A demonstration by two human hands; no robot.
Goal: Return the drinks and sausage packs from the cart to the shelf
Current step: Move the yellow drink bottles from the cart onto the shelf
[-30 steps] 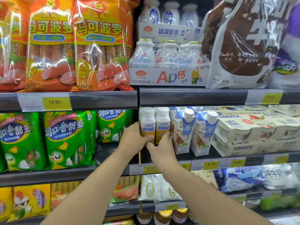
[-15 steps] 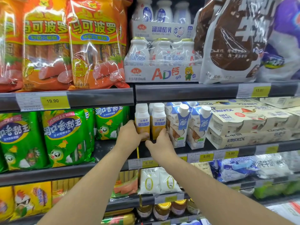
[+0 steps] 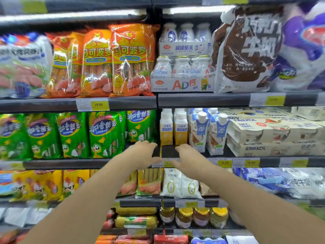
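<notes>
Your left hand (image 3: 143, 152) and right hand (image 3: 189, 160) are hovering side by side at the front lip of the middle shelf (image 3: 70, 163), palms down, fingers loosely spread, neither one gripping anything. Both are sitting just short of the two yellow-and-white drink bottles (image 3: 173, 128), which are standing upright together on that shelf, slightly back from its edge and apart from your fingertips. A thin yellow divider strip (image 3: 160, 151) is showing between your hands. Right of the bottles, blue-and-white cartons (image 3: 208, 131) are standing in a row, touching one another, with cream multipack boxes (image 3: 274, 136) stacked farther right. Left of the bottles, green sausage packs (image 3: 103, 134) are standing in a line across the same level. On the shelf above, orange sausage packs (image 3: 131, 60) are leaning upright beside trays of small white bottles (image 3: 182, 71), and a large brown bag (image 3: 246, 50) is filling the right side. A yellow price tag reading 19.90 (image 3: 98, 104) is hanging under the orange packs.
</notes>
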